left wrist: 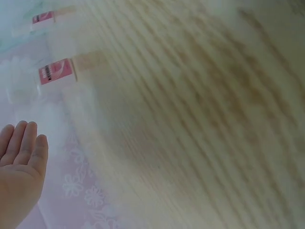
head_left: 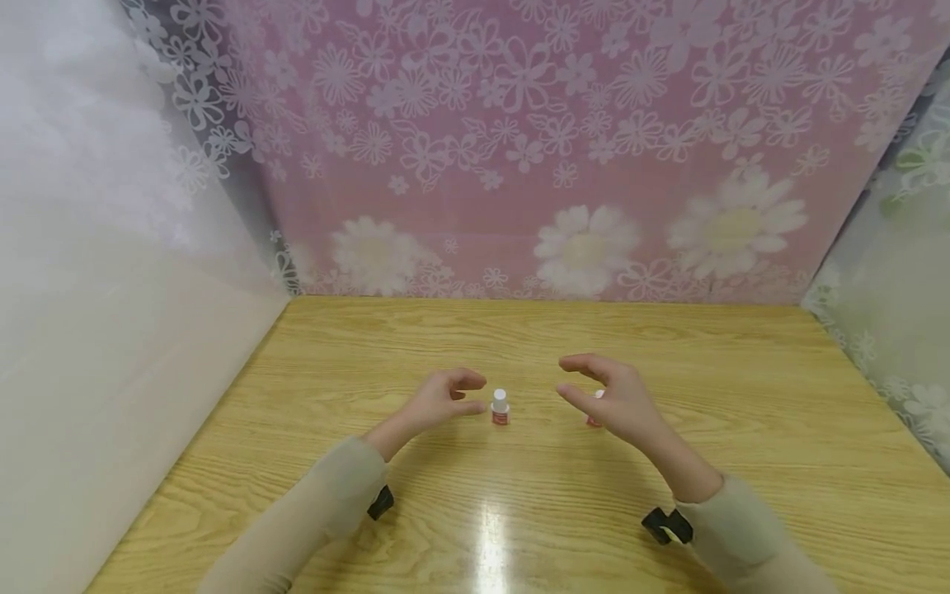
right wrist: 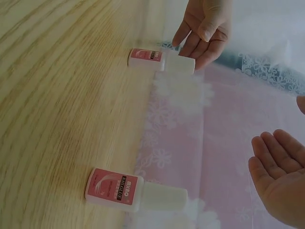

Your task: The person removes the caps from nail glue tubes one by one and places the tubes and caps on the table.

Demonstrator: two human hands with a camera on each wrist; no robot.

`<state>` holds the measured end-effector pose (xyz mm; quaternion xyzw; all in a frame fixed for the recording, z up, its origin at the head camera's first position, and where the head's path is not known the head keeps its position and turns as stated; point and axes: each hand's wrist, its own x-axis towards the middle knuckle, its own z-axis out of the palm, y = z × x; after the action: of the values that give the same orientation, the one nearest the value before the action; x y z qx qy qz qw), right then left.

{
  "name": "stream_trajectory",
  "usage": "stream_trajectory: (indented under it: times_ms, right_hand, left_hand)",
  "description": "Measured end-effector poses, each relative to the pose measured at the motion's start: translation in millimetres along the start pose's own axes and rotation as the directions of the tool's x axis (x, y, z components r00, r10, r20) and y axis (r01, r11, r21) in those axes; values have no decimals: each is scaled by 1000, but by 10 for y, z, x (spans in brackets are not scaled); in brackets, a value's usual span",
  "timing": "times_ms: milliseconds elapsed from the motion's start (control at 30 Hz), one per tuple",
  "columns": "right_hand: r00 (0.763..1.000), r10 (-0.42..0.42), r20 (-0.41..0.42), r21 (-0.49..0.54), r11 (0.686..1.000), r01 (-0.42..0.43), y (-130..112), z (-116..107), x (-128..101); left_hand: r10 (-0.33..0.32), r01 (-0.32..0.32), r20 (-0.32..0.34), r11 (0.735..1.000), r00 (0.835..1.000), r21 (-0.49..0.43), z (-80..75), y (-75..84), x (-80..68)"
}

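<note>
Two small white bottles of nail glue with pink labels stand upright on the table. The left bottle (head_left: pixel 500 408) shows fully in the head view, while the right bottle (head_left: pixel 594 421) is partly hidden behind my right hand (head_left: pixel 623 404). My left hand (head_left: pixel 445 402) is just left of its bottle, thumb and fingers spread apart, holding nothing. Thumb and fingers of my right hand are parted too, with nothing between them. The right wrist view shows the nearer bottle's "NAIL GLUE" label (right wrist: pixel 114 188); whether the left fingers touch the far bottle's cap (right wrist: pixel 180 63), I cannot tell.
The wood-grain table (head_left: pixel 445 338) ends at a pink flowered cloth (head_left: pixel 475 165) at the back. A pale sheet (head_left: pixel 134 289) hangs on the left, and a flowered one (head_left: pixel 891 330) on the right. Dark devices (head_left: pixel 665 526) are strapped at the wrists.
</note>
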<state>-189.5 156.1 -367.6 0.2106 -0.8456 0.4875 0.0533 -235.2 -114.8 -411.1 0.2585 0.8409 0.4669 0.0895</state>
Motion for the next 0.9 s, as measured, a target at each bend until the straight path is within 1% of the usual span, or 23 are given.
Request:
stream_trajectory:
  times_ms: [100, 200, 300, 500, 667, 800, 900]
  right_hand:
    - [1000, -21, 7, -36, 999, 21, 16, 51, 24]
    - [998, -65, 3, -83, 994, 65, 22, 99, 62]
    - [996, -89, 15, -96, 991, 90, 23, 152, 102]
    - [995, -91, 46, -77, 993, 95, 30, 251, 163]
    - [993, -85, 79, -59, 994, 90, 30, 335, 217]
    - [991, -71, 113, -43, 996, 76, 42, 398, 261]
    - [989, -48, 139, -36, 998, 53, 66, 442, 303]
  left_hand:
    - [-27, 27, 35, 1000, 999, 13, 52, -19, 32]
    - [-41, 40, 43, 999, 998, 18, 90, -26, 62]
    - [-45, 44, 44, 999, 998, 22, 119, -39, 90]
    - [-101, 100, 75, 995, 992, 23, 163, -91, 154]
    - [-136, 134, 94, 991, 986, 27, 197, -82, 172]
    - [-139, 138, 100, 990, 985, 22, 222, -74, 170]
    - [-120, 119, 111, 993, 987, 15, 237, -90, 168]
